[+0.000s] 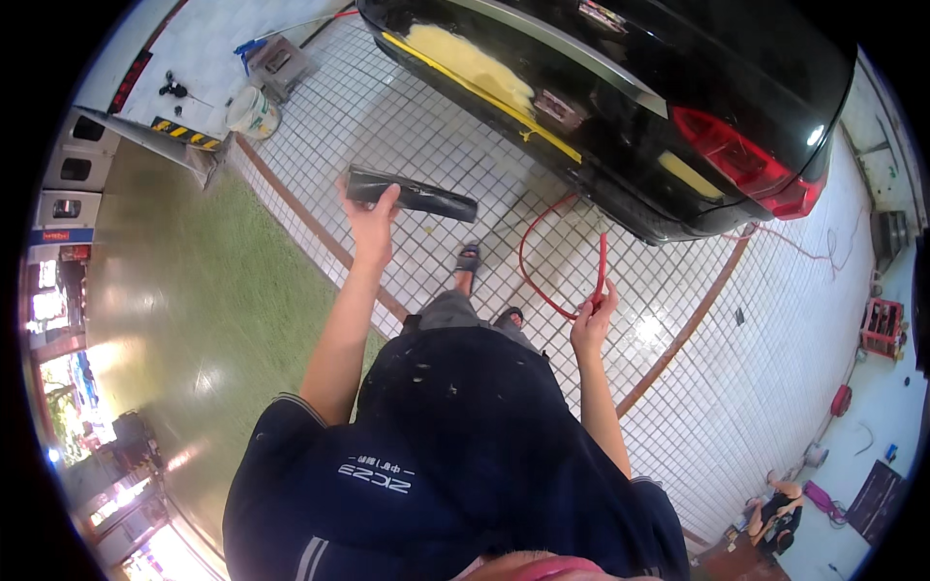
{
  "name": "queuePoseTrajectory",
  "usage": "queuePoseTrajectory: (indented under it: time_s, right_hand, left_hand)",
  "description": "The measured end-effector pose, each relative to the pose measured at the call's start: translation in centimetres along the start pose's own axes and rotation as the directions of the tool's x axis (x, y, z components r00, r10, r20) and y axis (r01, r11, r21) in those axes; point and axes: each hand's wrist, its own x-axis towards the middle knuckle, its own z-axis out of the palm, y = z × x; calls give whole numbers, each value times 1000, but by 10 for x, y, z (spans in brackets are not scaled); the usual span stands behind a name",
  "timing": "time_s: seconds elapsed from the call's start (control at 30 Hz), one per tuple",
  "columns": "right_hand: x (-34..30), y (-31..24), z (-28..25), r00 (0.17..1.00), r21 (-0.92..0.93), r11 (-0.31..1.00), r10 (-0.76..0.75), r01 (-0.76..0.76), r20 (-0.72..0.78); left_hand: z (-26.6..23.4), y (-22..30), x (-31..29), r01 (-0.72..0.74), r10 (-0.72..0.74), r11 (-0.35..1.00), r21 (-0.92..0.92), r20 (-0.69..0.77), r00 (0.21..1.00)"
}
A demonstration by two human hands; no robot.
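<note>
My left hand (pixel 371 221) is closed round one end of a long, glossy black block-shaped piece (pixel 431 200), held out over the tiles to the left of the car. Its exact kind does not show. In my right hand (pixel 593 327) is a red hose (pixel 604 254); it loops away to the left and back up toward the car's lower edge. The black car (pixel 620 126) stands ahead of me, lower than its side a strip of yellow tape (pixel 484 95). Above that tape lies a pale yellow filler patch (pixel 470 60), with a smaller patch (pixel 690 175) near the red tail light (pixel 731 150).
A white bucket (pixel 254 112) and a grey plastic box (pixel 281 64) stand at the far left. Green floor (pixel 223 300) borders the white tiles. Toward the right are a red crate (pixel 883 327), a person (pixel 780 513) low down by the wall, and thin red hose (pixel 809 254) on the floor.
</note>
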Motion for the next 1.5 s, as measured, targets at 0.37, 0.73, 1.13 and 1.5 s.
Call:
queuePoseTrajectory:
  time_s: [0.37,0.73,1.13,1.5]
  right_hand:
    - [28,-78,92,990,34,998,-50,46,133]
    - [65,-244,351,882,365,928,-228,69,412]
    - [103,-351,458,774,318,941,-288,119,564]
    - [196,-351,561,750,335,939,-280,83,599]
  left_hand:
    - [-60,22,37,301,-251,783,-544,166,953]
    - [-207,81,150,395,-386,596,-699,182,905]
    - [-283,67,246,341,-314,654,-675,168,934]
    - [-294,94,376,287,-303,769,-571,70,950]
